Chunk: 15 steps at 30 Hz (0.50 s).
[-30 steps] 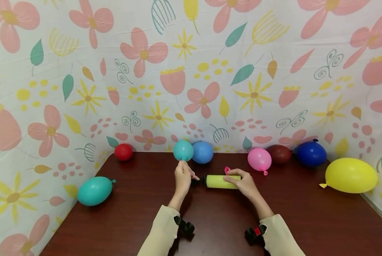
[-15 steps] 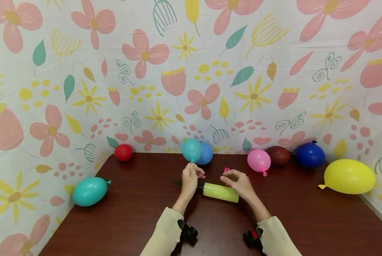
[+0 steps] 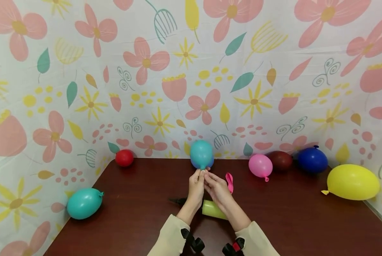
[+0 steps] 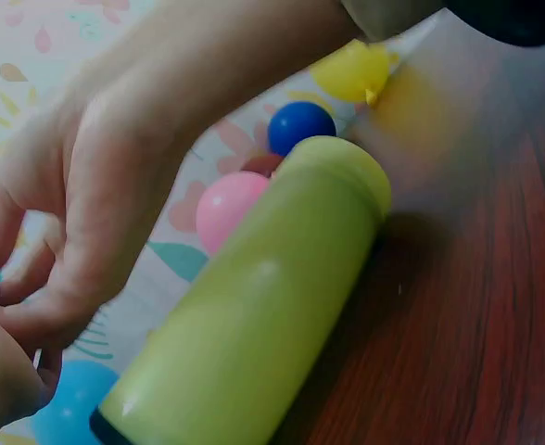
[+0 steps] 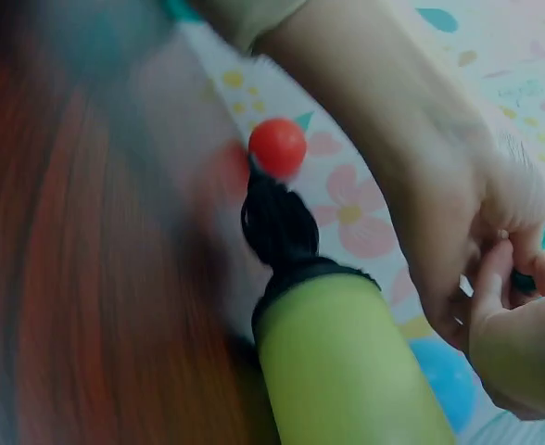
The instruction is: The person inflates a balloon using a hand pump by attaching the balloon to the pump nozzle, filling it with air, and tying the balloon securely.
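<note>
An inflated teal balloon (image 3: 201, 153) stands upright above both hands, its neck pointing down. My left hand (image 3: 195, 188) pinches that neck between thumb and fingers. From the other side my right hand (image 3: 219, 190) also pinches at the neck, its fingertips against the left ones. The balloon's mouth is hidden among the fingers. Below the hands a lime-green hand pump (image 3: 213, 209) with a black nozzle (image 3: 178, 201) lies on the table, partly covered by both forearms. A limp pink balloon (image 3: 230, 182) is just beyond the right hand.
A blue balloon (image 5: 444, 380) sits behind the teal one. At left are a red balloon (image 3: 124, 158) and another teal balloon (image 3: 84, 203). Pink (image 3: 260, 165), brown (image 3: 280, 160), dark blue (image 3: 312, 160) and yellow (image 3: 353, 182) balloons line the right side. Flowered cloth hangs behind the table.
My right hand has let go of the pump and moved left to the balloon's neck. The left hand has carried the teal balloon rightward. The pump now lies tilted on the table.
</note>
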{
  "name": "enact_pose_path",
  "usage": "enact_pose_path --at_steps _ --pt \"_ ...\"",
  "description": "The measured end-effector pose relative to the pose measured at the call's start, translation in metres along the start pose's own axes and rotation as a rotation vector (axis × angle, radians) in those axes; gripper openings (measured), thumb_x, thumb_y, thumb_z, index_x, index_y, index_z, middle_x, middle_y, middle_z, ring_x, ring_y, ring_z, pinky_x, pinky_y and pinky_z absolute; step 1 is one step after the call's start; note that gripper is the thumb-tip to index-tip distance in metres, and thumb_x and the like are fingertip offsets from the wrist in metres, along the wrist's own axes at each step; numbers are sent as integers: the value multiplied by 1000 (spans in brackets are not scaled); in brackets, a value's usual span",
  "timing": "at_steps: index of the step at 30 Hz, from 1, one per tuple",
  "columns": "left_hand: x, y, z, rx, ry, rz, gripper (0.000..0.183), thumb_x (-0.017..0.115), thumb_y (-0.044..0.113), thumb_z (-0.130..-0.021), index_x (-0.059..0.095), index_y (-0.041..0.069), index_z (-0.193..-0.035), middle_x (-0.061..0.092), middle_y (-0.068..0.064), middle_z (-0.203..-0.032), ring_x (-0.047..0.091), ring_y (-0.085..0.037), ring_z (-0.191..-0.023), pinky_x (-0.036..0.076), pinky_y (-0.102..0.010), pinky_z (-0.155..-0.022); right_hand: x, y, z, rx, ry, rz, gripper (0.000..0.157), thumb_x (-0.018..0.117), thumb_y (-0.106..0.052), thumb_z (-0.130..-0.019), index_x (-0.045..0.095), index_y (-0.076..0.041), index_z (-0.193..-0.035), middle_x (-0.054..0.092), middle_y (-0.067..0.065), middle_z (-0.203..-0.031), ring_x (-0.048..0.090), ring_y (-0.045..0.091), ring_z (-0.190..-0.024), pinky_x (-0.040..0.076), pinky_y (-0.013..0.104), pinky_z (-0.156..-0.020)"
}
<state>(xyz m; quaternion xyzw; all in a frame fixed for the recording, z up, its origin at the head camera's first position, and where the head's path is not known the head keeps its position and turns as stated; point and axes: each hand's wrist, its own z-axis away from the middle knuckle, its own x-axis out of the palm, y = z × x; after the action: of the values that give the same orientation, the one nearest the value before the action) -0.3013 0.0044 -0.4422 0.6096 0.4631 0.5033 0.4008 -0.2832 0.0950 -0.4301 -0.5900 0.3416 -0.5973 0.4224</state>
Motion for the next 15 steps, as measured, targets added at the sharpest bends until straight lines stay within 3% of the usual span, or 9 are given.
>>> enact_pose_path --at_steps 4,8,15 --pt "2 -3 1 0 -16 71 25 48 16 -103 67 4 -93 64 -22 -124 60 -14 -110 45 -23 -93 -2 5 -2 14 -20 -183 26 43 -7 -103 64 -8 -119 63 -11 -98 57 -2 -88 47 12 -84" --pt "5 -6 1 -4 -32 93 24 50 20 -102 68 6 -93 66 -19 -124 59 -21 -118 44 -23 -93 -8 6 -4 30 -45 -259 34 39 -9 -105 68 -20 -89 59 -11 -84 52 -2 -78 43 9 -76" --pt "7 -11 0 -2 -20 110 28 53 17 -101 67 -7 -101 69 -19 -119 58 -30 -121 44 -25 -94 -7 3 -4 34 25 -233 34 40 -6 -103 65 -18 -83 55 -8 -76 49 2 -72 40 12 -70"
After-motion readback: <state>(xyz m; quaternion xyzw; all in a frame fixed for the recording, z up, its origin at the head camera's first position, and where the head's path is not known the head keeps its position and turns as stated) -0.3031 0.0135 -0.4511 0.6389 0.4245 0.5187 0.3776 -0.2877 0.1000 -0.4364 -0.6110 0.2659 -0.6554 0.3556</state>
